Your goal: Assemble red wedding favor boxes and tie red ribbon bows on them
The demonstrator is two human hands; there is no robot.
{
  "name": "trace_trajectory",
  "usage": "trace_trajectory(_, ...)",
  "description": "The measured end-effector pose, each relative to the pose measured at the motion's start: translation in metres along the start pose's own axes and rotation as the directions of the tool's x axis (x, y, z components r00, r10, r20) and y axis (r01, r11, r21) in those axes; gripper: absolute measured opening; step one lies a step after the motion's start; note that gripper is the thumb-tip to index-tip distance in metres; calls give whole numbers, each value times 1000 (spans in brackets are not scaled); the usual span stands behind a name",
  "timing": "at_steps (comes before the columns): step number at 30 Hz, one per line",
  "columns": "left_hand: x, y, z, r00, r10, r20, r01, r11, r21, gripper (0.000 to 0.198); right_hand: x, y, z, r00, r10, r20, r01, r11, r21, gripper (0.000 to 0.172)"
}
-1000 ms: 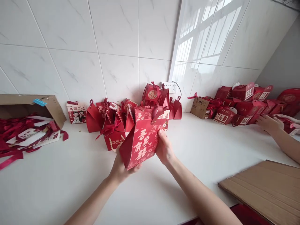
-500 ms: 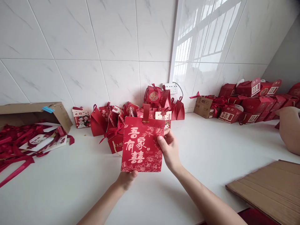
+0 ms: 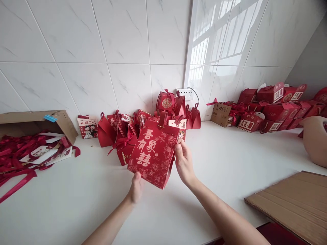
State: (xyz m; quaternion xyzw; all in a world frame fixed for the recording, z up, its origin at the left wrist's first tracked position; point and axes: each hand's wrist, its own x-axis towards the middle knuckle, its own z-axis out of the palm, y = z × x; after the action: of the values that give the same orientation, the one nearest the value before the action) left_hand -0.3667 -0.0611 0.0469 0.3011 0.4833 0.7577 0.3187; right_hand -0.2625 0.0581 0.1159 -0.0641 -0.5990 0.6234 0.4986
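Observation:
A red paper gift box (image 3: 155, 154) with white characters, pale flowers and a ribbon loop on top is held up between my hands, tilted so its right side shows. My left hand (image 3: 136, 188) grips its lower left corner, the thumb on the front and the other fingers hidden behind. At the right edge, my right hand (image 3: 183, 160) pinches the box with thumb and fingers. Just behind it stand several finished-looking red boxes, among them a triangular one (image 3: 106, 131) and one with a gold round emblem (image 3: 166, 102).
On the left, an open cardboard box (image 3: 68, 127) spills red ribbons (image 3: 19, 187) and printed tags. Red boxes (image 3: 274, 115) are stacked at the back right beside a small carton (image 3: 220, 115). Flat cardboard (image 3: 293, 204) lies front right. A power strip (image 3: 185, 93) is on the wall.
The gift box has turned and tilted, its bottom swinging right, so its side now shows. My left hand has shifted to its lower left corner; my right hand stays on the right edge.

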Motion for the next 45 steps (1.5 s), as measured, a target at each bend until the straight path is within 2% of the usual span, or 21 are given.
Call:
trace_trajectory(2, 0, 8, 8, 992, -121, 31, 124, 982, -142, 83, 0, 0, 1, 1000, 12, -5, -12, 1000, -22, 35)
trace_trajectory(5, 0, 18, 16, 946, -299, 125, 319, 925, -205, 77, 1, -1, 2, 998, 66, -7, -67, 996, -53, 35)
trace_trajectory(7, 1, 22, 19, 916, -363, 170, 394, 896, -207, 73, 1, 0, 2, 994, 112, 0, -112, 990, -80, 38)
trace_trajectory(9, 2, 22, 20, 913, -375, 161, 401, 897, -184, 73, 2, 2, 1, 988, 151, 1, -151, 984, -94, 40)
trace_trajectory(11, 3, 20, 19, 946, -311, 89, 321, 938, -131, 75, 3, 5, 0, 986, 167, -7, -167, 982, -85, 40)
trace_trajectory(14, 5, 16, 12, 994, -106, -36, 107, 993, 47, 73, 3, 8, -1, 985, 173, 9, -173, 984, -39, 35)
trace_trajectory(16, 5, 13, 5, 998, 32, -59, -18, 974, 227, 68, 3, 9, -2, 988, 150, 25, -150, 989, -8, 31)
trace_trajectory(18, 3, 11, -1, 992, 122, -39, -100, 927, 361, 64, 3, 8, -3, 995, 97, 23, -97, 995, -2, 28)
trace_trajectory(24, -3, 8, -5, 981, 172, 86, -192, 893, 407, 61, 1, 3, -3, 999, -21, 45, 21, 1000, -13, 25)
trace_trajectory(29, -4, 5, -10, 983, 172, 62, -182, 882, 435, 65, -1, 2, -3, 998, -36, 58, 37, 999, -9, 25)
trace_trajectory(33, -3, 1, -13, 977, 198, 78, -212, 868, 450, 60, -1, 1, -4, 997, -46, 66, 46, 999, 4, 24)
trace_trajectory(36, -2, 2, -11, 952, 300, 58, -292, 836, 465, 61, 0, 3, -3, 997, -16, 70, 13, 999, 50, 22)
trace_trajectory(39, 0, 7, -5, 898, 435, -57, -352, 792, 498, 65, 3, 11, 0, 985, 152, 85, -167, 961, 222, 19)
trace_trajectory(42, 4, 15, -1, 817, 565, -118, -418, 720, 554, 66, 4, 26, 4, 915, 372, 155, -401, 801, 444, 14)
trace_trajectory(45, 6, 18, -2, 753, 657, -44, -504, 618, 603, 74, 2, 39, 6, 841, 489, 233, -532, 667, 521, 10)
